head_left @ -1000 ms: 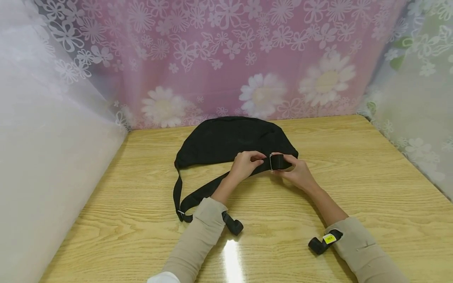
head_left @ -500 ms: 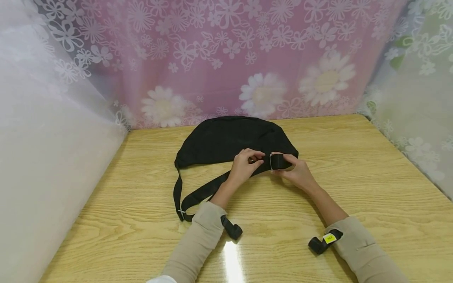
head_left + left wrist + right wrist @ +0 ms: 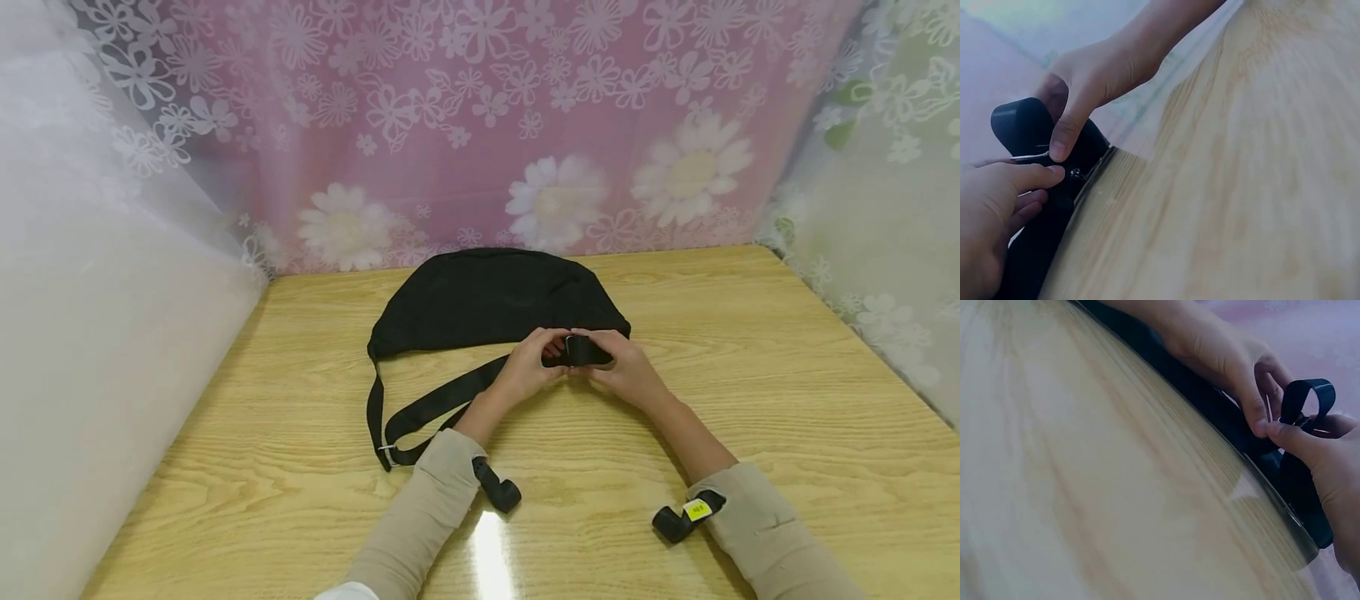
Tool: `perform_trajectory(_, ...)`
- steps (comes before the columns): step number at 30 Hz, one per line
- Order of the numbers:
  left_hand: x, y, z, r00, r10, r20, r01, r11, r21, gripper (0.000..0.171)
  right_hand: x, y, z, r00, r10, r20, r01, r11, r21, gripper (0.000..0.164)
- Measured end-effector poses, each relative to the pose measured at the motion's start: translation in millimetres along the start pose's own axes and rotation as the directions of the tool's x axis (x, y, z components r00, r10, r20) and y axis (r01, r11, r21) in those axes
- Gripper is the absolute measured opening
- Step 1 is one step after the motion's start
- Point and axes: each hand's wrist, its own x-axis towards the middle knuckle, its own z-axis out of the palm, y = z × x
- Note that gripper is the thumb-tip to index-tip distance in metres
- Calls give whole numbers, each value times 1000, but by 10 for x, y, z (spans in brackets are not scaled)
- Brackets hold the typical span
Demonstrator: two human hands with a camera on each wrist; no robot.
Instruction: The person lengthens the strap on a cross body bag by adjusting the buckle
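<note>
The black half-moon fabric bag lies toward the back of the pale wood-grain table, before the pink flower-print curtain. A whitish translucent sheet borders the table's left side, a pale flower-print sheet its right. In front of the bag, the flat black webbing strap bends at the near left (a silvery metal slider sits there). The bare left hand and, right of it, the bare right hand flank a silvery metal buckle on the strap; whether the thumbs touch is hard to tell.
</note>
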Motion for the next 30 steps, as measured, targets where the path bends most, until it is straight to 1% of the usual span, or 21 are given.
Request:
perform_trajectory(3, 3, -28, 29, 999, 32, -5, -32, 999, 5, 55, 3, -9, 9, 1000, -8, 21, 9, 999, -36, 65)
perform_trajectory(7, 13, -46, 56, 997, 71, -13, -71, 997, -4, 57, 13, -27, 12, 1000, 1, 15, -1, 1000, -30, 66)
perform_trajectory(12, 7, -42, 78, 999, 41, -14, -41, 999, 0, 57, 15, -33, 18, 1000, -2, -2, 2, 1000, -9, 62)
perform_trajectory(18, 2, -68, 92, 1000, -14, -18, 14, 1000, -14, 54, 9, -28, 8, 1000, -2, 31, 1, 1000, 18, 59)
perform_trajectory(20, 1, -80, 94, 999, -22, -27, 21, 1000, -22, 54, 10, -24, 6, 999, -1, 37, -1, 1000, 29, 58)
perform_trajectory(26, -1, -108, 115, 999, 17, -42, -17, 1000, 6, 59, 9, -25, 0, 1000, -6, 30, 5, 1000, 30, 55)
perform_trajectory(30, 0, -111, 125, 999, 27, -44, -25, 999, 27, 61, 5, -16, 0, 999, -1, 42, 0, 999, 33, 56)
